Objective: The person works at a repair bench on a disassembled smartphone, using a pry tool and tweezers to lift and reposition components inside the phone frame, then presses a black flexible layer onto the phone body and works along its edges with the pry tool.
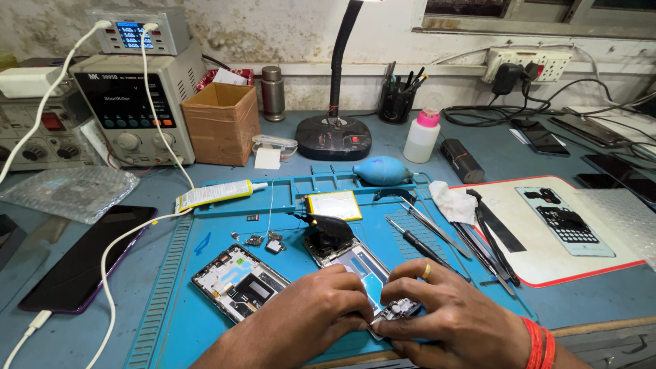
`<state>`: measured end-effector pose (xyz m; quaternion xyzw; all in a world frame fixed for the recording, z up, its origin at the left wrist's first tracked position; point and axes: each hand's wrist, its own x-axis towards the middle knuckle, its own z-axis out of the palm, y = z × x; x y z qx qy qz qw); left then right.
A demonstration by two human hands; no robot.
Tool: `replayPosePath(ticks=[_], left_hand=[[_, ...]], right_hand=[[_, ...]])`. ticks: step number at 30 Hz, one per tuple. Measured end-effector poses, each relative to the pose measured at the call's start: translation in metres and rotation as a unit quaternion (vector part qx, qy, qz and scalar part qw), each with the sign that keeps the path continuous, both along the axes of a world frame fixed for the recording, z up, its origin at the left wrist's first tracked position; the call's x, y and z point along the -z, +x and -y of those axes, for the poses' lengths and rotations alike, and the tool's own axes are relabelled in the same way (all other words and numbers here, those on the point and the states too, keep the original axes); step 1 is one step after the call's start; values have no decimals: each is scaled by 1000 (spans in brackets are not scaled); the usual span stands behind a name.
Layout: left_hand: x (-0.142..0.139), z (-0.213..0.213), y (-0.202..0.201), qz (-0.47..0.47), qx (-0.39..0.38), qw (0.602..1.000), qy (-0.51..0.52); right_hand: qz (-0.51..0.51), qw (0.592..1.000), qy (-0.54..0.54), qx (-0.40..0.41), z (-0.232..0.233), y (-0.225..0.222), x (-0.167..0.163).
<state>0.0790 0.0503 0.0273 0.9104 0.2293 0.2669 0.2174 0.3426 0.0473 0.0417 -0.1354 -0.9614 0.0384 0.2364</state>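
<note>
On the work mat (205,321), the opened phone (355,270) lies under both hands, a phone frame (239,281) to its left, tools (444,239) to its right, a battery (333,205) and desk lamp (333,137) behind it.

Both hands hide the opened phone's (355,270) lower end (fingertips overlap there).

We see a bright, evenly lit scene; the lamp (334,130) overhead throws light down on the blue mat (205,301). Shadows under our hands (383,314) are soft. Focus is sharp throughout, and straight lines bow near the edges.
</note>
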Motion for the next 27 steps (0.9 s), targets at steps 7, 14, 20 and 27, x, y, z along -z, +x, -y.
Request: replayPosePath(ticks=[7,14,20,27], left_hand=[[0,0,-2,2,3,1000,-15],[-1,1,-1,2,3,1000,-6],[-4,3,-2,7,0,1000,-13],[-7,4,-1,5,-27,999,-27]], right_hand=[[-16,1000,5,3,2,0,2],[-15,1000,2,2,1,1,2],[10,1000,10,-9,-5,0,-2],[60,997,42,-39,-11,0,-13]])
